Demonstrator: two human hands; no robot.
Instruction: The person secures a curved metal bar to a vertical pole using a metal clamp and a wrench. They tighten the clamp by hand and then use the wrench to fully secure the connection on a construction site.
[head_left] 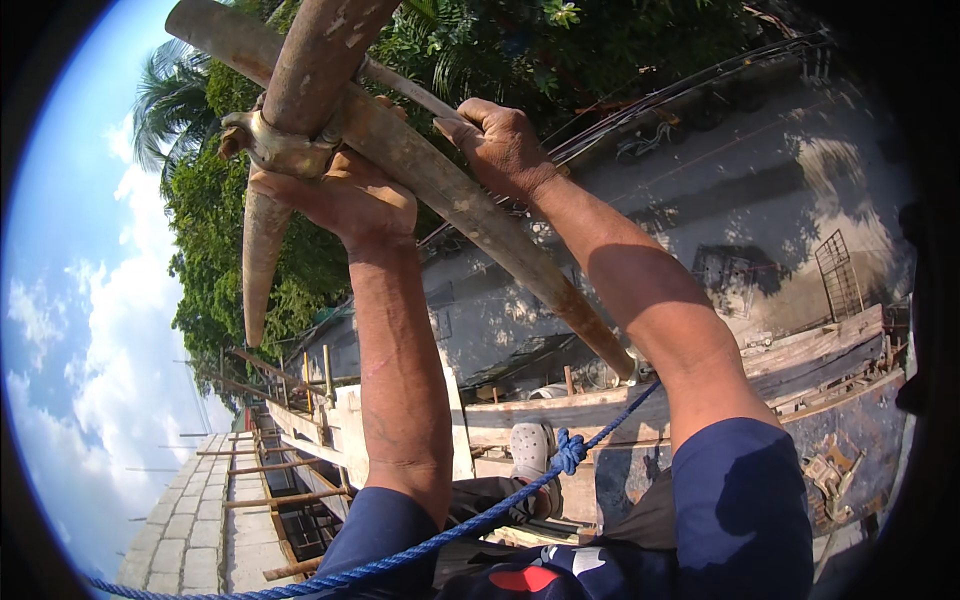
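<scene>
Where two weathered pipes cross, I see a chunky, rust-stained metal clamp (285, 150) around the thick brown round pipe (322, 65), beside the long mottled grey-brown pipe (475, 213) slanting downward. The left hand (350, 198) cups the clamp from below, its fingers partly hidden; I cannot tell how tightly they close. The right hand (505, 150) is wrapped round the outer end of a slim grey metal tool (420, 95), whose far end disappears behind the thick brown round pipe. I'd expect the clamp to be heavy, rigid and rough, best supported under its body; the tool looks stiff, lighter and smoother, perhaps slippery in a sweaty palm, best gripped near its free end.
</scene>
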